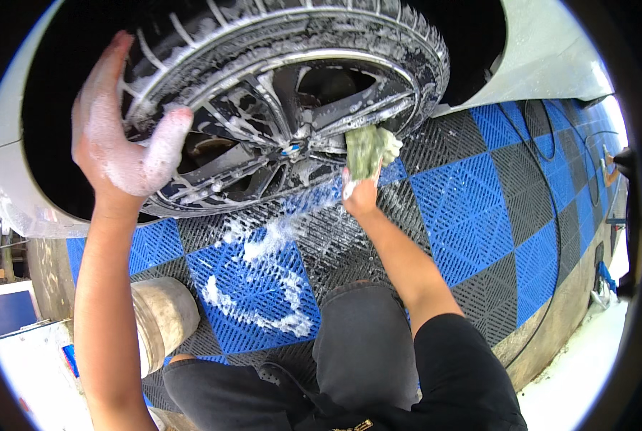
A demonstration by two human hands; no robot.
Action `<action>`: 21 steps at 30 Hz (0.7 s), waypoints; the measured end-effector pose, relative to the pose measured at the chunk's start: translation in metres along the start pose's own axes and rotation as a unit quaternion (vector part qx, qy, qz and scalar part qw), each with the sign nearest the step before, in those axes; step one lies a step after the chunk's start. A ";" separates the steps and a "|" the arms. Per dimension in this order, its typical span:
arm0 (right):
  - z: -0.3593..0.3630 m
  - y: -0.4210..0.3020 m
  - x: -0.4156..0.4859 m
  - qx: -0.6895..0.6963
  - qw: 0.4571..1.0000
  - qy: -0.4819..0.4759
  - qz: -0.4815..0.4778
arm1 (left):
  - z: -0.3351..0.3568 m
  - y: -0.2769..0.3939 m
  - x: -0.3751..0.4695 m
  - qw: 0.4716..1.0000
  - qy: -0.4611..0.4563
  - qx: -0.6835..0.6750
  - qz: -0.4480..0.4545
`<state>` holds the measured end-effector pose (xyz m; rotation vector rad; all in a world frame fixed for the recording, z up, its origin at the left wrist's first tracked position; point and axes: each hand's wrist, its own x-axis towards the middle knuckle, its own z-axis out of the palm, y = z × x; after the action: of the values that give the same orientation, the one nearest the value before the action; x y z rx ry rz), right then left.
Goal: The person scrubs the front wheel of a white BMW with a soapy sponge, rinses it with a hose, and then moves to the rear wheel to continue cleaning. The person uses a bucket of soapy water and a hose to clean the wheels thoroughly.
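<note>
A car wheel (277,116) covered in soap foam fills the upper middle, with a dark multi-spoke alloy rim and a blue-and-white centre cap (290,151). My right hand (360,195) grips a wet yellow-green cloth (362,152) at the lower right of the rim, over the spoke ends. At the wheel's left side is my left hand (121,124), coated in suds, its thumb spread from the fingers. It overlaps the tyre (164,70) in view; whether it touches the rubber cannot be told. Nothing shows in that hand.
Light-coloured car bodywork (552,51) arches around the wheel. Blue and black slatted floor tiles (461,199) lie below, with foam (269,242) on them. A dirty whitish bucket (167,312) is by my left forearm. A thin dark hose (555,215) crosses the floor at right.
</note>
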<state>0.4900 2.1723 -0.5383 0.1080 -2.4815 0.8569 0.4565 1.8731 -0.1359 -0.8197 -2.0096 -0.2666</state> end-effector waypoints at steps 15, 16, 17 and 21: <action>-0.012 0.039 -0.008 0.594 0.672 0.049 0.438 | -0.004 0.003 -0.002 0.998 -0.006 0.063 0.027; -0.002 0.026 0.000 0.632 0.662 0.044 0.402 | -0.004 0.004 -0.003 0.998 -0.005 0.057 0.024; 0.017 0.011 0.017 0.579 0.678 0.010 0.452 | -0.005 0.004 -0.003 0.998 -0.017 0.062 0.006; 0.033 -0.045 0.035 0.381 0.814 -0.042 0.436 | -0.003 0.003 -0.004 0.998 -0.014 0.055 0.031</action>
<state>0.4551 2.1199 -0.5186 -0.7941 -2.0252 2.2208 0.4614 1.8720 -0.1379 -0.8179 -2.0019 -0.1084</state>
